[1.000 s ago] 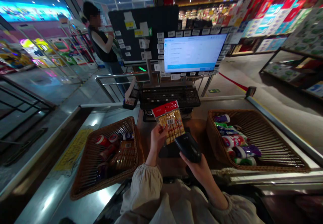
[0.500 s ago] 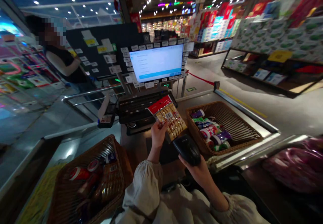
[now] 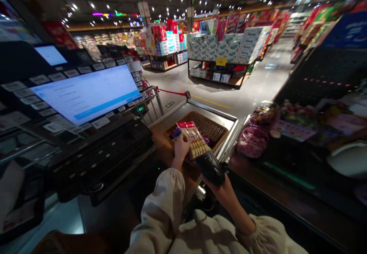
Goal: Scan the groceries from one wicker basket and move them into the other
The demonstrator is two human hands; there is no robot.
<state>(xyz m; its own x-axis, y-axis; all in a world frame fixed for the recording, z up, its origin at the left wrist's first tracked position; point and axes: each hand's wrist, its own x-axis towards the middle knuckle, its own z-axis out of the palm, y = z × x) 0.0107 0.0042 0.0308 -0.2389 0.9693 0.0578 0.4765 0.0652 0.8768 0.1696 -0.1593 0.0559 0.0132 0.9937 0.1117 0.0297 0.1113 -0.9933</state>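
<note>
My left hand is closed on the edge of a clear snack packet with a red top and pale, stick-like pieces inside. The packet is held over the near part of a brown wicker basket, hiding much of what lies in it. A purple item shows in the basket beside my left fingers. My right hand is wrapped round a black barcode scanner, whose head is close to the packet's lower end; I cannot tell whether they touch.
On the left stand a lit monitor edged with paper labels and a black keyboard. A metal-edged counter surrounds the basket. Pink wrapped goods sit to the right. Beyond is a shelf of boxed goods.
The view has swung right, so the monitor now appears further left and the left-hand basket is almost out of sight. My left hand has carried the packet over the right-hand basket; the scanner has come along.
</note>
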